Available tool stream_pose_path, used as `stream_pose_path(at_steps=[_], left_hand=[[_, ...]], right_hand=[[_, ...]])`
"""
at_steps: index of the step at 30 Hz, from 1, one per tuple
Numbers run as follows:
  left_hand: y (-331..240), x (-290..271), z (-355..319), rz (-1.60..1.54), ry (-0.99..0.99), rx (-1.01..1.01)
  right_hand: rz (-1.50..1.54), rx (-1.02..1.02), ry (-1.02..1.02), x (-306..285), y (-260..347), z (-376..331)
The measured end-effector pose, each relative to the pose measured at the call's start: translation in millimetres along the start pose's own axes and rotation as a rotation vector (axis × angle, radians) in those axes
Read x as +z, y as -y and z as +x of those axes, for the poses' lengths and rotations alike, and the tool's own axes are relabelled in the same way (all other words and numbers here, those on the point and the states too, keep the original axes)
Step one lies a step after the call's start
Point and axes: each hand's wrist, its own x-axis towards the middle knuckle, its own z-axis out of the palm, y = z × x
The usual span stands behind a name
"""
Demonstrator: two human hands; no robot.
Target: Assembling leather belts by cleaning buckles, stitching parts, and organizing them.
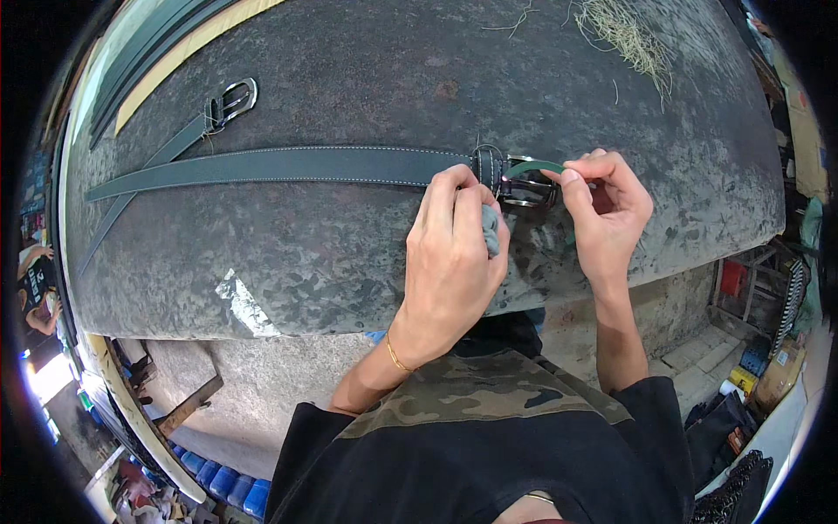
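Note:
A dark leather belt (pixel 297 164) with pale stitching along its edges lies across the dark worktable, its metal buckle (pixel 525 203) to the right. My left hand (pixel 454 240) is closed around a bunched grey cloth (pixel 491 230), fingers against the belt beside its loop. A thin green strip (pixel 534 166) arches over the buckle. Its right end is pinched between thumb and forefinger of my right hand (pixel 608 205). My left fingertips partly hide the strip's other end. Loose thread ends stick up by the belt loop (pixel 487 166).
A second belt (pixel 179 144) with a buckle (pixel 237 100) passes under the first at left. Cut thread (pixel 624 35) lies in a heap at the far right of the worktable (pixel 349 253). Long dark strips (pixel 157 65) rest at the far left. Another person (pixel 39 293) is at the left edge.

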Motion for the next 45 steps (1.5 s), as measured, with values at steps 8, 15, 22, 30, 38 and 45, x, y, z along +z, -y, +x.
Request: stream_pose_path(at_steps=[8,15,22,30,38,45], left_hand=[[-1,0,1,-0.012,0.006,-0.014],[0,-1,1,-0.014,0.075,-0.035],[0,-1,1,0.001,0.066,-0.01],[-1,-1,1,-0.01,0.027,-0.028],[1,-10,-6,-0.089,-0.018,-0.022],[6,-29,-15,-0.057,-0.139,-0.086]], right_hand=[[-0.008,-0.024,0.026,4,7,-1],[-0.034,-0.01,0.045,4,6,-1],[-0.08,-0.02,0.064,4,8,-2],[-0.09,-0.023,0.051,6,8,-1],[0.146,0.091,0.003,0,4,6],[0.241,0.112,-0.014,-4,0,10]])
